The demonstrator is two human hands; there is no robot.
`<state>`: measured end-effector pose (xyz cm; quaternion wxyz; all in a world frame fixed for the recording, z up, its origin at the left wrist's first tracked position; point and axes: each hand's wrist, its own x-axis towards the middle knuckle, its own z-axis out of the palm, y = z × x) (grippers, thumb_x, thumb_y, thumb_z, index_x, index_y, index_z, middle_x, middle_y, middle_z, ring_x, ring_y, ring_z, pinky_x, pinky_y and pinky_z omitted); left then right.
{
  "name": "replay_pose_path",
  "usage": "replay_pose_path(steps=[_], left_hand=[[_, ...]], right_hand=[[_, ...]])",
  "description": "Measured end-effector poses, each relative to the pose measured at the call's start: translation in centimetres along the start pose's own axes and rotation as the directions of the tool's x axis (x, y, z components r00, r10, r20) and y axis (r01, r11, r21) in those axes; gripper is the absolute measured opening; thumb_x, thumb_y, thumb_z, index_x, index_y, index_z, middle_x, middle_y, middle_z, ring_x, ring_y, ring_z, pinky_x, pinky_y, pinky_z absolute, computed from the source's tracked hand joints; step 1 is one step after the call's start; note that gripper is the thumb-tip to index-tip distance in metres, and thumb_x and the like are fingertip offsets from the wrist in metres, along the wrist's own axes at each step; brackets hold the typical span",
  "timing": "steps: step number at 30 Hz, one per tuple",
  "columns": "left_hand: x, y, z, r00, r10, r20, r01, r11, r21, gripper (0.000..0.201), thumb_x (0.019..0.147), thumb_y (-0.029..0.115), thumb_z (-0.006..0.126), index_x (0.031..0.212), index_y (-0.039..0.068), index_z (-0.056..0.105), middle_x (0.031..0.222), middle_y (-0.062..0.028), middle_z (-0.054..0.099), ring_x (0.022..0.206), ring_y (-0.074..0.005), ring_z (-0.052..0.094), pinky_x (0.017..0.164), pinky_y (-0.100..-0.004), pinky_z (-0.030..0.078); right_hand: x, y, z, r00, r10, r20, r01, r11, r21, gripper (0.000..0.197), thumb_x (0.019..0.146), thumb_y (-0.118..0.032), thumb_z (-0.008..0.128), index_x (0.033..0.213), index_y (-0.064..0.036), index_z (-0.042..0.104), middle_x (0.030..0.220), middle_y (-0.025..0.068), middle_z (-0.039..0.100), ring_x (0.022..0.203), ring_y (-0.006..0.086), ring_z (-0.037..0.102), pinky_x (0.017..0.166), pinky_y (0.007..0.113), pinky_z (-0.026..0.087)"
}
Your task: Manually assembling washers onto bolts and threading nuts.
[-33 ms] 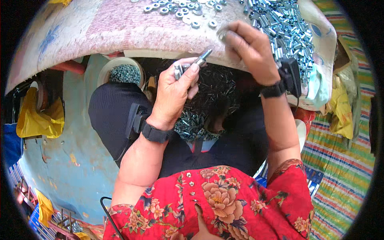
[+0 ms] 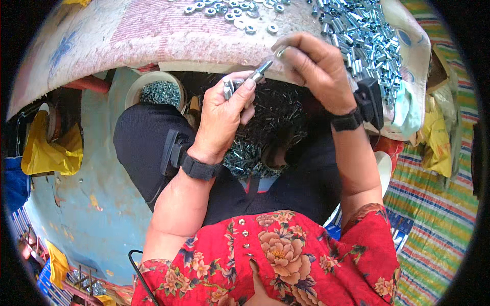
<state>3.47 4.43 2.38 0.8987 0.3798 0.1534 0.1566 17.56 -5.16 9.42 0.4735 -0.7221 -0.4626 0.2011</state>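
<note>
My left hand (image 2: 224,104) is closed around several metal bolts (image 2: 262,70). One of them sticks out between thumb and forefinger, its end pointing up and to the right. Just beyond that end, my right hand (image 2: 319,69) pinches a small shiny ring-shaped piece (image 2: 279,51), which looks like a washer. Blur and fingers partly hide the piece, and a small gap separates it from the bolt's end. Loose washers (image 2: 238,15) are scattered on the cloth-covered table (image 2: 143,30) past my hands. Short metal sleeves (image 2: 365,38) lie heaped at its right side.
A white bucket of nuts (image 2: 160,94) stands beyond my left knee. Many dark metal pieces (image 2: 250,160) lie in a container between my legs. Yellow bags (image 2: 51,148) hang at the left, and a striped sheet (image 2: 429,219) covers the floor at the right.
My right hand has come slightly down and left, bringing the pinched piece closer to the bolt's end. My left hand has stayed almost still.
</note>
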Motion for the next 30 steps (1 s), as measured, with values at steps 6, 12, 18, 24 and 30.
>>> replay_pose_path(steps=[6, 12, 18, 24, 30], left_hand=[[0.3, 0.1, -0.3, 0.998, 0.058, 0.027, -0.059, 0.997, 0.041, 0.021, 0.086, 0.013, 0.054, 0.103, 0.0, 0.056, 0.063, 0.0049, 0.045, 0.05, -0.0026, 0.037, 0.042, -0.0176, 0.03], [0.2, 0.6, -0.3, 0.987, 0.129, 0.097, -0.141, 0.982, 0.123, 0.023, 0.087, 0.014, 0.055, 0.105, 0.001, 0.056, 0.062, 0.0042, 0.047, 0.05, -0.0031, 0.039, 0.044, -0.0176, 0.03], [0.4, 0.4, -0.7, 0.986, 0.138, 0.098, -0.14, 0.99, 0.015, 0.024, 0.086, 0.014, 0.055, 0.106, 0.001, 0.055, 0.062, 0.0039, 0.048, 0.05, -0.0035, 0.04, 0.044, -0.0176, 0.03], [0.5, 0.6, -0.7, 0.977, 0.189, 0.102, -0.198, 0.977, 0.082, 0.024, 0.086, 0.014, 0.055, 0.106, 0.001, 0.055, 0.062, 0.0038, 0.047, 0.05, -0.0035, 0.039, 0.044, -0.0176, 0.031], [0.3, 0.6, -1.0, 0.983, 0.096, 0.157, -0.09, 0.995, -0.047, 0.03, 0.086, 0.017, 0.054, 0.11, -0.001, 0.052, 0.069, -0.0003, 0.048, 0.053, -0.0056, 0.039, 0.043, -0.0185, 0.03]], right_hand=[[-0.6, 0.3, 1.3, 0.993, 0.056, 0.1, -0.081, 0.96, 0.269, 0.017, 0.087, -0.009, 0.05, 0.099, -0.0008, 0.059, 0.063, -0.0043, 0.049, 0.049, 0.0009, 0.039, 0.043, 0.016, 0.029], [-0.8, -0.1, 2.6, 0.991, 0.099, 0.091, -0.135, 0.73, 0.67, 0.021, 0.088, -0.011, 0.049, 0.104, -0.0004, 0.056, 0.059, -0.005, 0.043, 0.045, 0.0016, 0.034, 0.038, 0.016, 0.024], [-0.9, -0.3, 3.4, 0.991, 0.133, 0.012, -0.101, 0.69, 0.717, 0.018, 0.088, -0.012, 0.048, 0.098, 0.0002, 0.057, 0.059, -0.0039, 0.044, 0.045, 0.0013, 0.034, 0.038, 0.016, 0.022], [-0.8, -1.6, 2.9, 0.981, 0.189, 0.038, -0.167, 0.733, 0.659, 0.017, 0.088, -0.012, 0.049, 0.096, 0.0001, 0.057, 0.061, -0.0025, 0.047, 0.046, 0.0017, 0.037, 0.038, 0.016, 0.024], [-1.0, -0.1, 4.0, 0.993, 0.101, -0.066, -0.031, 0.741, 0.671, 0.022, 0.087, -0.01, 0.05, 0.107, -0.0004, 0.052, 0.06, -0.0023, 0.047, 0.045, 0.0025, 0.037, 0.038, 0.016, 0.025]])
